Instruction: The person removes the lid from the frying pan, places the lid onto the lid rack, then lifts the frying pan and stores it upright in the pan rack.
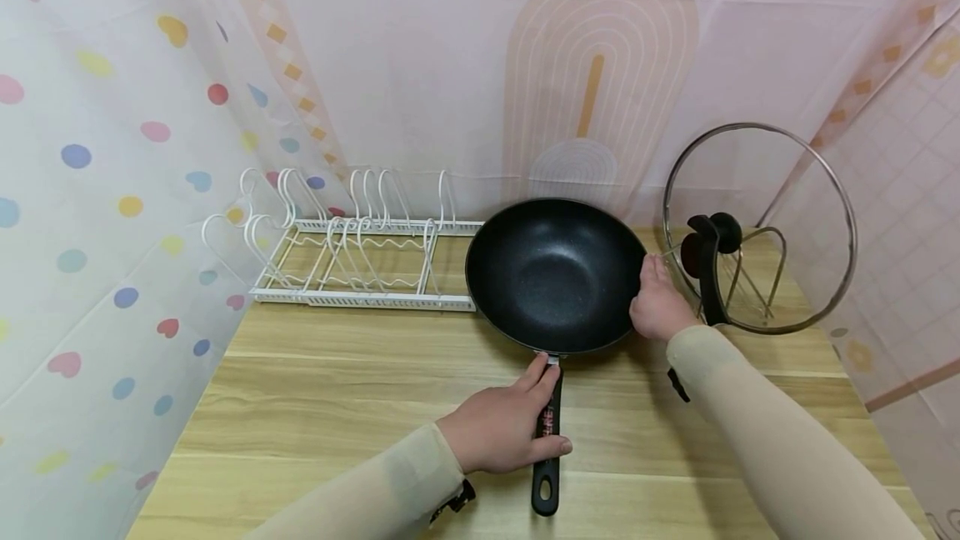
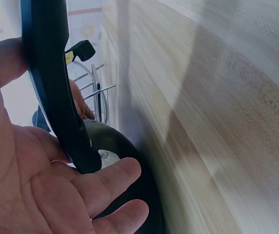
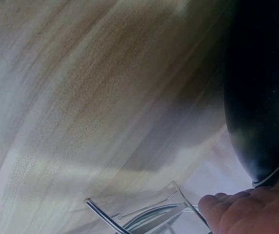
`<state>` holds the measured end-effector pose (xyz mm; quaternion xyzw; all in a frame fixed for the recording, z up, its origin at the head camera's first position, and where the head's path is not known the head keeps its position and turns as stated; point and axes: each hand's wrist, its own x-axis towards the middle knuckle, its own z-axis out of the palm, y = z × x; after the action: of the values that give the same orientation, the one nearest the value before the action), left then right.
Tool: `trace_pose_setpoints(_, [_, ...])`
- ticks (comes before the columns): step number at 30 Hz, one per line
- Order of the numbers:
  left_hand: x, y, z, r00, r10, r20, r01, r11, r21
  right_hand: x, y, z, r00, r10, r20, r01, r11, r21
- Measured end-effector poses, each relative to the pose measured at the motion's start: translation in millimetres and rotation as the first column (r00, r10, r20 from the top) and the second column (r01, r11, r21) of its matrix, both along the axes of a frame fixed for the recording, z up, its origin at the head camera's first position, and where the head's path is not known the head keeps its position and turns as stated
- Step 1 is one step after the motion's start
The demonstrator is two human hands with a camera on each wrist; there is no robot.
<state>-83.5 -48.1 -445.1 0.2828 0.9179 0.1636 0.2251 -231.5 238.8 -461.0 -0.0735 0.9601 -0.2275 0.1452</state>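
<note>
A black wok-style frying pan (image 1: 558, 273) sits on the wooden table in the head view, its black handle (image 1: 547, 473) toward me. My left hand (image 1: 498, 427) rests over that handle, fingers extended near its base and thumb across it. The left wrist view shows the handle (image 2: 49, 73) lying against the thumb and palm side, with the fingers uncurled. My right hand (image 1: 662, 307) touches the pan's right side with straight fingers; the right wrist view has the hand (image 3: 256, 209) against the pan's dark outer wall (image 3: 259, 87).
Left of the pan stands a white wire rack (image 1: 390, 301) with several upright loops. A glass lid (image 1: 847, 273) with a black knob leans upright in a metal wire stand (image 1: 780, 252) close to my right hand. Patterned curtains (image 1: 420, 65) hang behind and beside the wooden table (image 1: 322, 407).
</note>
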Motion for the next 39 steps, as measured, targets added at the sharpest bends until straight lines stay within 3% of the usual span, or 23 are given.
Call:
trace_pose_setpoints(10, [2.4, -2.0, 3.1, 1.0, 0.01, -0.007, -0.01, 1.0, -0.018, 6.4, 2.8, 3.7, 0.998, -0.054, 0.026, 0.056, 0.997, -0.059])
trace_pose_setpoints(24, [1.8, -4.4, 0.3, 1.0, -0.012, -0.027, 0.012, 1.0, -0.002, 8.0, 1.7, 0.8, 1.0, 0.011, 0.009, -0.01, 1.0, -0.021])
trace_pose_setpoints(39, [3.4, -0.4, 4.5, 0.999, -0.033, -0.019, 0.033, 0.999, -0.019, 5.4, 1.3, 0.4, 1.0, 0.015, -0.015, -0.015, 1.0, -0.007])
